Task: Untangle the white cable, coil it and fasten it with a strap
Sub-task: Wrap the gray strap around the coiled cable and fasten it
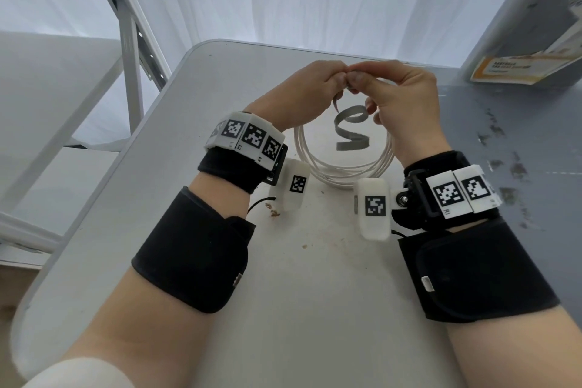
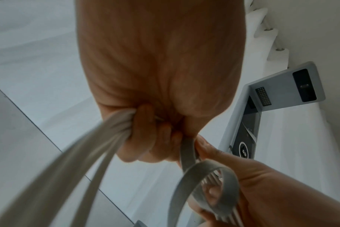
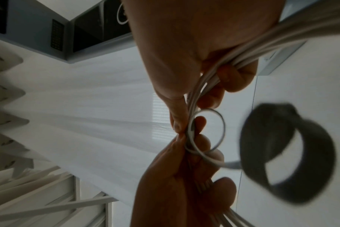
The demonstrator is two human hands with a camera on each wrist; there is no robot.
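We clench both grips on the white cable (image 1: 343,167) coil's far side, left hand (image 1: 310,88) and right hand (image 1: 400,94) meeting. The strap (image 1: 351,129) dangles inside the coil, nearer our right hand.

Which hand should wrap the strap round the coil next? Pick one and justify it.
Right hand, probably: the grey strap hangs beside its fingers, while the left hand grips the coiled white cable.

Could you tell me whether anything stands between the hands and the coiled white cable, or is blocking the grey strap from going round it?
Nothing visible does. The left hand and right hand already grip the top of the coiled white cable, and the grey strap dangles free from their fingers inside the loop.
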